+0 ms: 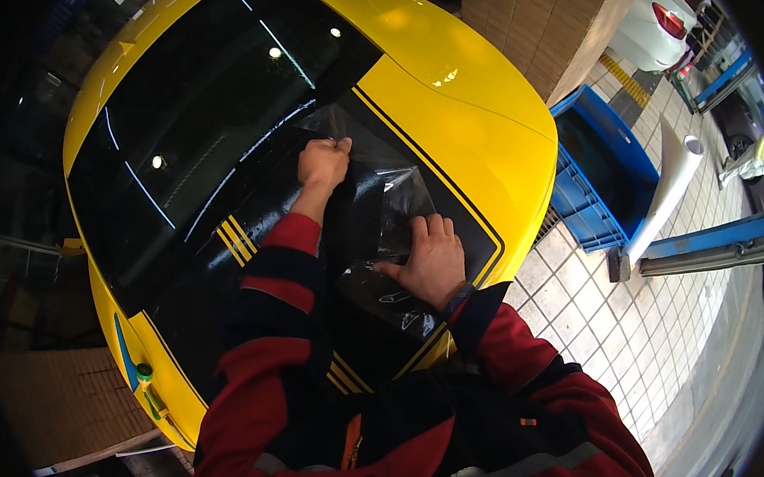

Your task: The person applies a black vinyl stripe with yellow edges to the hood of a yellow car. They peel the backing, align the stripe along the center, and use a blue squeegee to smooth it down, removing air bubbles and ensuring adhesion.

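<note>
A sheet of clear film lies creased and partly lifted over the black panel of a yellow car. My left hand is closed on the film at its upper part, near the edge of the dark glass. Lower and to the right, my right hand rests on the film, back of the hand up. Its thumb stands apart from the fingers, and the fingertips touch the film. Loose folds run between the two hands and below the right thumb.
A blue plastic bin and a white roll stand right of the car, beside blue lift arms. A green-handled tool and a blue blade-shaped tool lie on the car's left edge. A white car is farther off.
</note>
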`<state>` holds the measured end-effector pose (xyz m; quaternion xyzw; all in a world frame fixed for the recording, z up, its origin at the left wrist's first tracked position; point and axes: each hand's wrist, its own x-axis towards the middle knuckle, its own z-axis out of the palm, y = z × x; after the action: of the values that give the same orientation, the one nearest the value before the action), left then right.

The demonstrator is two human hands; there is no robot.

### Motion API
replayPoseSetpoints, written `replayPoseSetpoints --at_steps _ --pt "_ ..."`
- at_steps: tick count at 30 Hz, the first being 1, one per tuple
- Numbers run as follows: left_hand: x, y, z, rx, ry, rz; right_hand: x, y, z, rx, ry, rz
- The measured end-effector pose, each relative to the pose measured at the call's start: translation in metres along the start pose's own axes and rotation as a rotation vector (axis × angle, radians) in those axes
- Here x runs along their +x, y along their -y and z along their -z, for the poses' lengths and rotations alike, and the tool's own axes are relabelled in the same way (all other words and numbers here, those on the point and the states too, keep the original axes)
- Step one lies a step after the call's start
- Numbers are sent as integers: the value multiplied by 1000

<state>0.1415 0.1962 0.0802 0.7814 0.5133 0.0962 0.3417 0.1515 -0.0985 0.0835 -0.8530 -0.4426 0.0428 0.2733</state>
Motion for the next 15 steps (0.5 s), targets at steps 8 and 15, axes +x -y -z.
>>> replayPoseSetpoints --at_steps 8,15 --pt "-2 12 -3 -3 -43 -17 -7 -9 -14 84 -24 88" --pt "-11 18 -2 -39 -42 4 -10 -13 -12 152 -18 112"
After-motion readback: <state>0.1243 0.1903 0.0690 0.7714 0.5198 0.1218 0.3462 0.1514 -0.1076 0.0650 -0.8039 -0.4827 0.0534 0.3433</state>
